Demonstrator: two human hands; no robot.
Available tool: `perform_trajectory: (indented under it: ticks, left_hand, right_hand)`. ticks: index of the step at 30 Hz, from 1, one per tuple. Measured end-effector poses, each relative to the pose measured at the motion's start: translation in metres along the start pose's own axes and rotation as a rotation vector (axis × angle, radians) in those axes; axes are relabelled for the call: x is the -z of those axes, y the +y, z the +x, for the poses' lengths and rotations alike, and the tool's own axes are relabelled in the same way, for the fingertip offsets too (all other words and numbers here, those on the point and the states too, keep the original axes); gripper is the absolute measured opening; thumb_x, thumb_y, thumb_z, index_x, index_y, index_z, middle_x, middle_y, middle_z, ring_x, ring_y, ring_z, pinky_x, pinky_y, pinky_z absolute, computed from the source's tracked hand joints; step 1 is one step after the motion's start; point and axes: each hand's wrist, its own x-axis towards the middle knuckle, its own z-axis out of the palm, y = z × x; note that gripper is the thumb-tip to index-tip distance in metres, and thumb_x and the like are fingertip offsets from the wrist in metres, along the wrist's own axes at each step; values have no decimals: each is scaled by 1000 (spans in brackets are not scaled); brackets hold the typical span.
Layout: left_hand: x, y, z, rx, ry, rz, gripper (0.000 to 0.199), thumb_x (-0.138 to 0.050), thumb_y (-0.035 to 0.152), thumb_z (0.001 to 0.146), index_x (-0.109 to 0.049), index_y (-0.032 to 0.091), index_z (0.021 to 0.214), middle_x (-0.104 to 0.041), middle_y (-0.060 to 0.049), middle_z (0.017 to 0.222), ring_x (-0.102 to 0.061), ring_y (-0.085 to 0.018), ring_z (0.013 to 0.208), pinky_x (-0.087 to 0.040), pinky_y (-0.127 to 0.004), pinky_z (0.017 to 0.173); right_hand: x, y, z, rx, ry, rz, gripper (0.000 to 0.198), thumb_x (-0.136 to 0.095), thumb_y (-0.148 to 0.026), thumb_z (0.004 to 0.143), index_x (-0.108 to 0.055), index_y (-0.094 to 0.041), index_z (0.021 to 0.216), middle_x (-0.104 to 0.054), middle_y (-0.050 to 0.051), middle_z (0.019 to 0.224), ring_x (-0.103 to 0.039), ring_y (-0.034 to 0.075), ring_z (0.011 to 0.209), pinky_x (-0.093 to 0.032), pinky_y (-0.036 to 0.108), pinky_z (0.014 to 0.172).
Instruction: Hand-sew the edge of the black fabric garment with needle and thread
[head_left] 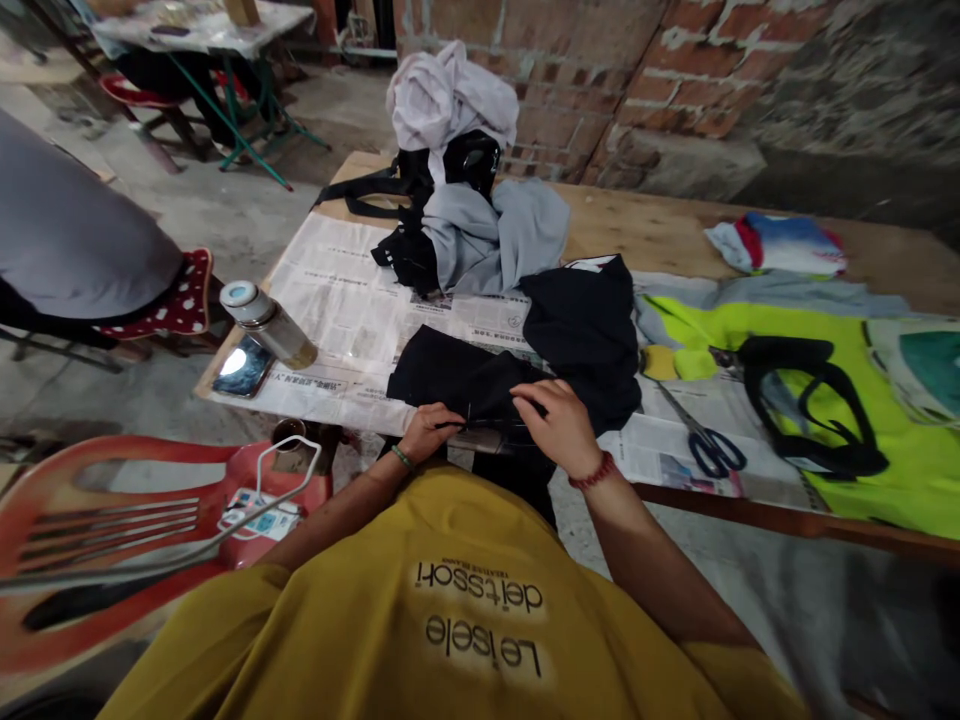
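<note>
A dark navy or black cloth garment point(469, 370) lies along the front edge of the table, folded and partly bunched. My left hand point(429, 432), with a green band at its wrist, pinches the cloth's near edge. My right hand point(559, 422), wearing a red beaded bracelet, is closed at the same edge a short way to the right. Between the two hands the edge is drawn into a narrow dark strip. A thin upright sliver shows by my left fingertips, too small to name. More of the dark cloth point(585, 340) spreads behind my right hand.
Scissors point(709, 440) lie on newspaper point(330, 320) to the right, beside a black strap loop point(817, 400) and neon yellow cloth point(840, 330). A bottle point(266, 325) and phone point(242, 367) stand left. Grey cloth point(495, 235) is piled behind. A red chair point(255, 470) and a seated person point(82, 230) are left.
</note>
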Motion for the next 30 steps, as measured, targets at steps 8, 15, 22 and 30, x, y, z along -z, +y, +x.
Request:
perform_trajectory:
  ticks: [8, 15, 22, 30]
  left_hand:
    - [0, -5, -1, -24, -16, 58, 12, -64, 16, 77, -73, 19, 83, -64, -1, 71, -57, -10, 65, -44, -21, 63]
    - [-2, -7, -1, 12, -11, 67, 10, -64, 19, 78, -73, 19, 83, -64, -1, 71, -57, -10, 64, -45, -22, 65]
    - [-3, -3, -1, 79, 47, 86, 12, -67, 22, 76, -72, 18, 86, -65, -2, 74, -56, -11, 67, -43, -22, 64]
    - [-3, -4, 0, 47, -23, 154, 14, -59, 23, 82, -71, 16, 84, -59, 0, 65, -51, -8, 59, -38, -20, 59]
  right_hand:
    - [-66, 6, 40, -139, -550, 95, 22, -54, -28, 80, -74, -19, 82, -71, 3, 86, -62, 14, 80, -43, 21, 72]
    - [-78, 7, 37, -272, -514, 314, 18, -56, -20, 74, -72, -15, 79, -70, 1, 76, -60, 12, 69, -42, 20, 64]
    - [-84, 10, 36, -298, -343, 476, 16, -53, -21, 77, -67, -15, 74, -68, 1, 73, -58, 11, 69, -42, 21, 67]
    - [-101, 10, 43, -604, -268, 846, 9, -55, -13, 71, -58, -14, 63, -58, -3, 54, -49, 7, 50, -40, 18, 54]
